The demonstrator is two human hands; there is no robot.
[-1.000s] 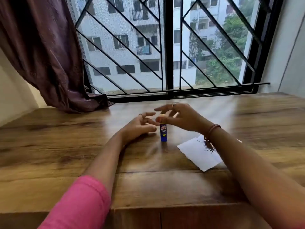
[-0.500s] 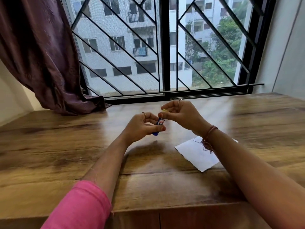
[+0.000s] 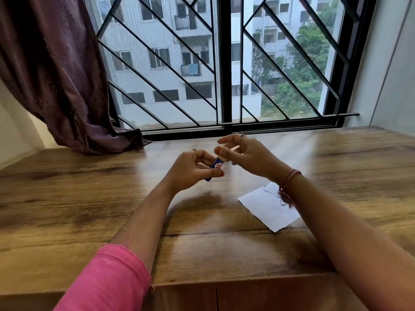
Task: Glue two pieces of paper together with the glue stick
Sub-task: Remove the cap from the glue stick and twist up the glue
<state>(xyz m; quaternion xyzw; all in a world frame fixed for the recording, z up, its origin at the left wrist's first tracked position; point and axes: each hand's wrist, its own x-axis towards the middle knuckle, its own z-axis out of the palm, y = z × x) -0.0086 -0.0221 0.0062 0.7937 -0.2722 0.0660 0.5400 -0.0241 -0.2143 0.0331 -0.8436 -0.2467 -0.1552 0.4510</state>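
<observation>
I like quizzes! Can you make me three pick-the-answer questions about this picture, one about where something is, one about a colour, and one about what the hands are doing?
1. Where is the white paper?
A. on the table under the right forearm
B. on the windowsill
C. in the left hand

2. What colour is the sleeve on the left arm?
A. green
B. pink
C. white

3. What is the left hand doing?
A. lying flat
B. holding the glue stick
C. pulling the curtain

Answers: 1 A, it lies flat on the wooden table. 2 B, it is bright pink. 3 B, its fingers wrap the blue tube while the right hand works at its top.
</observation>
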